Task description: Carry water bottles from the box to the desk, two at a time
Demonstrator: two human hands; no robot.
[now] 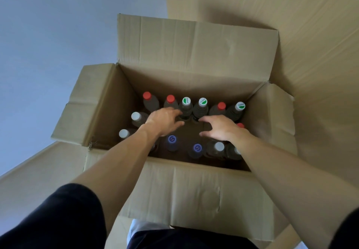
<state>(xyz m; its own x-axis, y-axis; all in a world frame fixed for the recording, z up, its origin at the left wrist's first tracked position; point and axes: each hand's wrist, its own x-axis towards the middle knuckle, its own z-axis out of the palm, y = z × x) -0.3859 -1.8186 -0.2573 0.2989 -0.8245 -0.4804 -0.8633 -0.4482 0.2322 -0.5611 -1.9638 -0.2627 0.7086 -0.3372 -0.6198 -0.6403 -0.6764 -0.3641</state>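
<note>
Both my hands reach into the open cardboard box point(194, 188), my left hand point(164, 121) and right hand point(221, 127) spread loose and grasping nothing, just above the upright water bottles point(186, 107) standing inside.

Open corrugated cardboard box point(194, 186): plain tan-brown, inner walls shaded darker brown. Bottles inside, upright, clear plastic reading grey in shadow.

Cap colours:
- solid red round caps, far row point(147, 95) point(170, 98) point(221, 105); another red one at the right wall point(240, 125)
- white caps with a green patch and small dark lettering point(186, 101) point(203, 101) point(240, 106)
- plain white caps, left side point(135, 116) point(123, 133), near right point(219, 146)
- blue-violet caps with a pale swirl mark point(172, 139) point(197, 148)

Cardboard sheets under the box point(310, 35): same tan. Wall surface point(58, 35): flat pale grey-blue. Short sleeves point(64, 219): dark navy, no pattern.
</note>
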